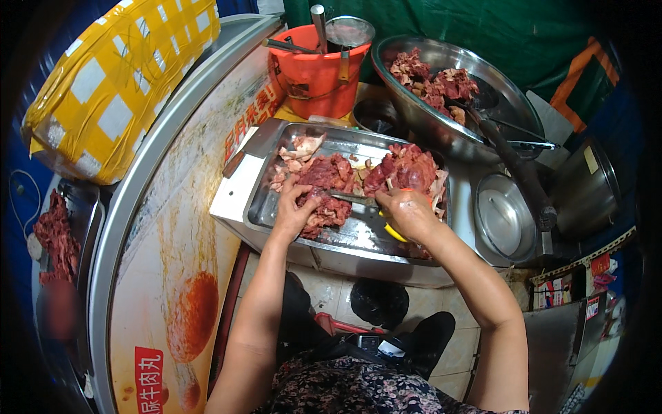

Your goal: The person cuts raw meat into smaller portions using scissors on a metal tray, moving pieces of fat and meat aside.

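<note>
A metal tray (365, 238) in front of me holds chunks of raw red meat. My left hand (295, 210) is closed around a ragged meat piece (325, 215) on the tray's left side. In my right hand (408, 212) is a knife, its narrow blade (350, 198) pointing left toward that piece. The knife's handle is mostly hidden by my fingers. A curved yellow part (394, 232) shows under the right hand; I cannot tell what it belongs to. Just beyond that hand lies a larger meat chunk (407, 168). Pale, fatty scraps (301, 148) lie at the far left corner.
A cleaver (265, 140) lies left of the tray. Behind stand an orange bucket (321, 86) with tools and a big steel basin (507, 76) holding meat. At right are a round metal lid (505, 215) and a steel pot (586, 186). A yellow-taped box (114, 90) sits far left.
</note>
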A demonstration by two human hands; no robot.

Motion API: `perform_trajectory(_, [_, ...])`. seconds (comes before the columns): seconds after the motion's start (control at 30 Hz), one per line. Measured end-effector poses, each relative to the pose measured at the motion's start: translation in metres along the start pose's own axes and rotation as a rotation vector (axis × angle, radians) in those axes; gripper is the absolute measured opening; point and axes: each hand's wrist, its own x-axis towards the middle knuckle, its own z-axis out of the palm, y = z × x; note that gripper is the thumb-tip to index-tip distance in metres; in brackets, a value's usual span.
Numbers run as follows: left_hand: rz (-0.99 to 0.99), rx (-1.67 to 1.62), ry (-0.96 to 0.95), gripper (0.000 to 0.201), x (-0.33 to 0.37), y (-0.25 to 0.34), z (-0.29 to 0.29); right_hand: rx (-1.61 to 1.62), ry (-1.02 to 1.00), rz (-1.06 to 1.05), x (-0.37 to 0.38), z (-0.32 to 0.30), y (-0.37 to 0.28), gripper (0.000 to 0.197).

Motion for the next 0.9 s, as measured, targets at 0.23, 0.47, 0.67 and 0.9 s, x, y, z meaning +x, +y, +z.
perform_trajectory(0.23, [0.038, -0.036, -0.028, 0.039, -0.002, 0.001, -0.003, -0.205, -0.016, 0.003, 0.01, -0.016, -0.016, 0.016])
perform_trajectory(0.47, [0.032, -0.056, -0.054, 0.041, -0.002, 0.0, -0.002, -0.312, -0.085, -0.049, 0.026, -0.028, -0.026, 0.012])
perform_trajectory(0.67, [0.1, -0.037, -0.043, 0.04, -0.001, -0.005, 0.0, -0.481, -0.199, -0.137, 0.045, -0.052, -0.048, 0.012])
perform_trajectory(0.9, [0.076, -0.04, -0.039, 0.04, -0.002, -0.002, 0.0, -0.556, -0.253, -0.114, 0.052, -0.053, -0.06, 0.013])
